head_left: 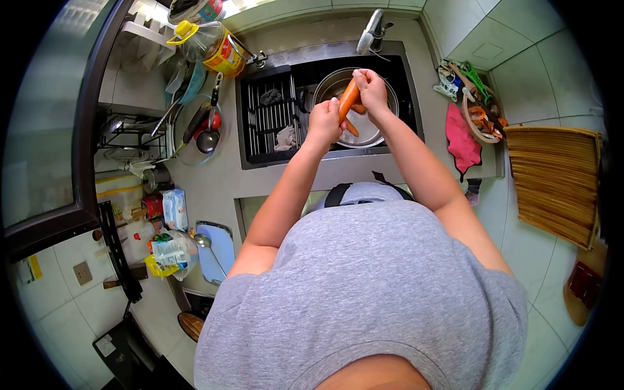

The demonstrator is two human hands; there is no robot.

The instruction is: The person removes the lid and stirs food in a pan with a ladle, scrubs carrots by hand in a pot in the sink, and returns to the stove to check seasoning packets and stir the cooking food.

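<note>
An orange carrot (pixel 350 97) is held between both hands above a round metal pot in the sink. My left hand (pixel 326 121) grips its lower end, fingers wrapped round it. Around the upper end, my right hand (pixel 371 90) is closed. Under the hands, the pot (pixel 374 138) stands in the right part of the dark sink (pixel 246 140), with more orange pieces (pixel 358 108) visible in it. The chrome faucet (pixel 371 31) rises behind the pot.
A black rack (pixel 270 120) with cloths lies in the sink's left part. Left of the sink are an oil bottle (pixel 218 49) and a glass bowl (pixel 211 140) with utensils. A pink cloth (pixel 460 140) and a basket (pixel 478 120) sit on the right.
</note>
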